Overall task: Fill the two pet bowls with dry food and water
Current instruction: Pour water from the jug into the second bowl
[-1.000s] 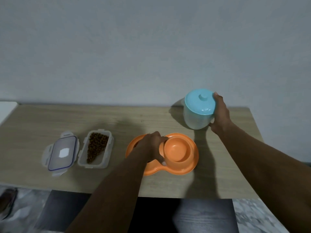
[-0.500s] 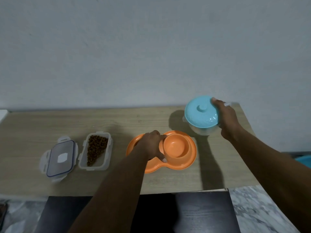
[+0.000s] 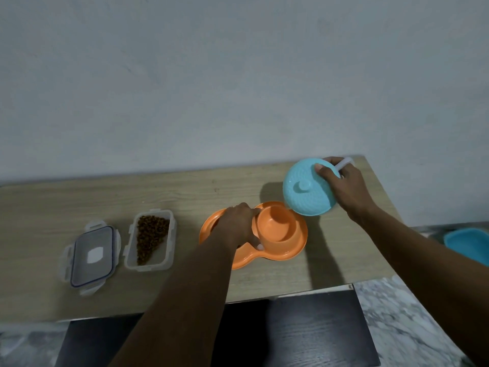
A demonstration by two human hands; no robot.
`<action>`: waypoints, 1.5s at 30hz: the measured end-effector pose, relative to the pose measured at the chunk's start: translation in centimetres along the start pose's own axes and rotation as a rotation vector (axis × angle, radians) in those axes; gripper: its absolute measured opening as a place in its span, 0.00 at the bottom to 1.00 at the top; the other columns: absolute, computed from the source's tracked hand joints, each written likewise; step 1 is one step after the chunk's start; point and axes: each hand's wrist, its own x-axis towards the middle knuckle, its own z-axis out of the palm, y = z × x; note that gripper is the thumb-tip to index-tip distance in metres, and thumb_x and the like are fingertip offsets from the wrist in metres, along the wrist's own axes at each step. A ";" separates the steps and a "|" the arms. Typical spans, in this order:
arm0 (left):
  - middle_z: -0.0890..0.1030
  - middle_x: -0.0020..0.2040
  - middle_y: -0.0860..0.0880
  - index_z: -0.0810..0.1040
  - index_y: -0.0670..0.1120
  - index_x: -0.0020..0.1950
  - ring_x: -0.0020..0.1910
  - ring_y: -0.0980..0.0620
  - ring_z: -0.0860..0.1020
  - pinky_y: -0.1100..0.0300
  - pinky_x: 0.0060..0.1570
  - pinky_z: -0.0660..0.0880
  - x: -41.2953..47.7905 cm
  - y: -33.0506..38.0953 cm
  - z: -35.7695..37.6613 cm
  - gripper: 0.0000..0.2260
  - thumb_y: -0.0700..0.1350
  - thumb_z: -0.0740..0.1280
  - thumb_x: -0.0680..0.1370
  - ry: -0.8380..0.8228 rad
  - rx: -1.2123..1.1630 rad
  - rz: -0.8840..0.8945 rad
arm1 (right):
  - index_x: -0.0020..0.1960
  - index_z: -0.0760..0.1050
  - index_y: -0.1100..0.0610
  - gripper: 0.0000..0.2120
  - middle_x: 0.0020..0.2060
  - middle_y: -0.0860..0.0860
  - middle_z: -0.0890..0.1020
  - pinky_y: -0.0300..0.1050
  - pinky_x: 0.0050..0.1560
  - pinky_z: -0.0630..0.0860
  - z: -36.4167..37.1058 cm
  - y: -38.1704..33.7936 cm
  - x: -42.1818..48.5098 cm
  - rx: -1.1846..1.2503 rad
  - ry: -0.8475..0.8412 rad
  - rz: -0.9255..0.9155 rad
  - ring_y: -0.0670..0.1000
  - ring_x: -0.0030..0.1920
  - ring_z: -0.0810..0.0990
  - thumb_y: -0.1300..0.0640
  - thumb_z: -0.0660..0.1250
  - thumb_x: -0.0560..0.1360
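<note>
A pale wood-grain tabletop (image 3: pixel 79 207) stands against a plain grey wall (image 3: pixel 211 75), with marbled floor (image 3: pixel 412 313) and a dark panel (image 3: pixel 291 329) below its near edge and a blue tub (image 3: pixel 468 243) at the far right. On it, from the left, lie a clear clip lid (image 3: pixel 91 256) with a blank white patch, an open clear container of dry food (image 3: pixel 150 239) just beside it, and the orange double pet bowl (image 3: pixel 277 233). The left hand (image 3: pixel 236 225) is clasped on the bowl's middle, hiding its left cup, while the right hand (image 3: pixel 344 186) grips a blue-lidded water jug (image 3: pixel 304 193) tilted in the air above the right cup; no writing is legible.
</note>
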 end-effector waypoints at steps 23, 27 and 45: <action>0.75 0.65 0.47 0.67 0.56 0.76 0.64 0.42 0.74 0.42 0.64 0.73 -0.2 0.3 -0.3 0.49 0.60 0.83 0.58 -0.014 0.020 -0.024 | 0.59 0.77 0.52 0.28 0.53 0.48 0.83 0.53 0.49 0.83 -1.3 -2.3 0.5 -0.203 0.052 -0.156 0.49 0.52 0.83 0.33 0.68 0.69; 0.75 0.65 0.47 0.67 0.56 0.76 0.65 0.41 0.74 0.41 0.64 0.72 -0.3 0.3 -0.3 0.50 0.59 0.83 0.58 -0.009 0.014 -0.023 | 0.59 0.77 0.52 0.28 0.53 0.48 0.83 0.48 0.47 0.83 -1.7 -3.0 0.7 -0.216 0.056 -0.186 0.49 0.52 0.83 0.32 0.68 0.70; 0.74 0.66 0.47 0.68 0.55 0.75 0.65 0.42 0.73 0.42 0.65 0.71 -0.4 0.4 -0.4 0.48 0.59 0.83 0.58 -0.011 0.022 -0.013 | 0.59 0.77 0.53 0.25 0.53 0.47 0.82 0.45 0.47 0.80 -2.7 -4.8 1.1 -0.202 0.052 -0.227 0.46 0.52 0.82 0.36 0.68 0.72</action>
